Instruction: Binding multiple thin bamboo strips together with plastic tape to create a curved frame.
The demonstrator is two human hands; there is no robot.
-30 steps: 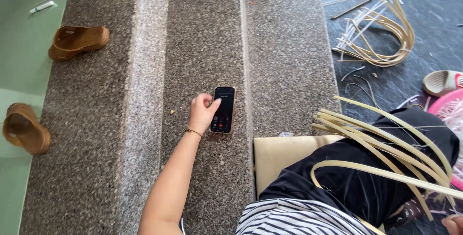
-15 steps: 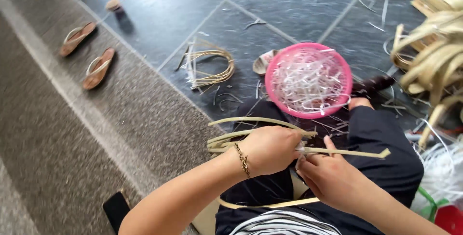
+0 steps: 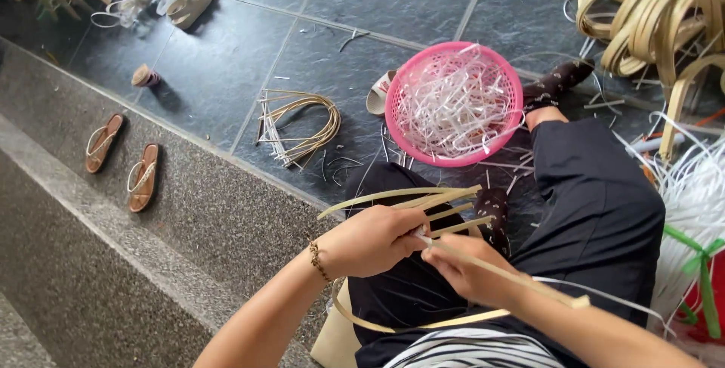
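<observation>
We grip bamboo strips [image 3: 423, 200]: left hand [image 3: 370, 241] clenched round bundle, right hand [image 3: 464, 266] pinching near end; strips fan up-right.

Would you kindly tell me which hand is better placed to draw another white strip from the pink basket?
Probably the right hand: the pink basket sits ahead on its side, and it only pinches a strip end, while the left hand clasps the cane strips.

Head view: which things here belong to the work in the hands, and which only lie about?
In the work: left hand, right hand, the bamboo strips both grip.

Lying about: pink basket of white strands, brown sandals, loose strip bundle on the floor.
</observation>
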